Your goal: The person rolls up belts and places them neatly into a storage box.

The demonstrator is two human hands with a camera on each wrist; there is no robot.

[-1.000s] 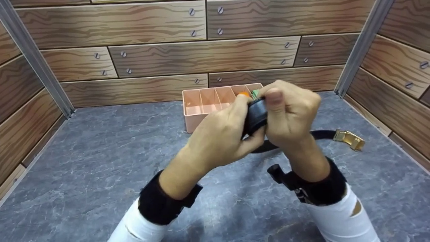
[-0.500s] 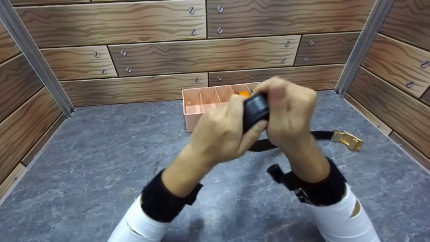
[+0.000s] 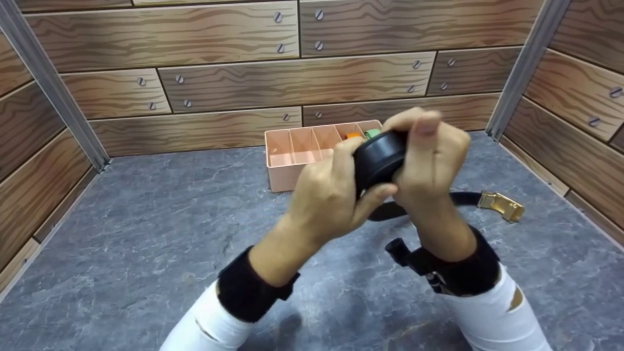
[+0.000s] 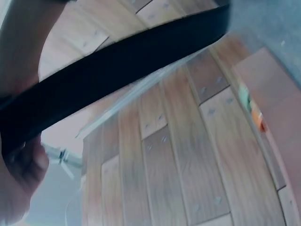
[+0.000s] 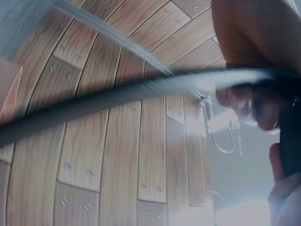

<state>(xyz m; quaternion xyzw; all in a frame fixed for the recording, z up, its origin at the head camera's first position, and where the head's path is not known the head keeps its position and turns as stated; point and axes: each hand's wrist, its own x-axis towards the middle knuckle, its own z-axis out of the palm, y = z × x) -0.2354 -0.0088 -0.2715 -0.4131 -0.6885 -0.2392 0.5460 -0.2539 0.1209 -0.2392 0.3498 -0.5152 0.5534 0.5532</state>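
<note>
A black belt with a gold buckle (image 3: 502, 205) is coiled at one end into a thick roll (image 3: 382, 156), held up above the tabletop. My left hand (image 3: 324, 197) grips the roll from the left, its thumb along the lower edge. From the right, my right hand (image 3: 429, 161) grips the same roll with its thumb pointing up. The loose part of the belt runs behind the right wrist to the buckle at the right. Both wrist views catch the strap, as a broad dark band (image 4: 117, 66) and as a blurred, edge-on strip (image 5: 94, 103). My fingers hide part of the coil.
Behind the hands stands a pink divided box (image 3: 282, 178). Its right compartments hold an orange item (image 3: 353, 135) and a green rolled item (image 3: 373, 132). Wood-patterned walls (image 3: 234, 80) with metal corner posts enclose the grey marbled tabletop (image 3: 161, 234).
Both hands have shifted slightly right and turned the roll, which now shows a wider, rounder face. The buckle has slid a little to the left. The green item has come back into sight.
</note>
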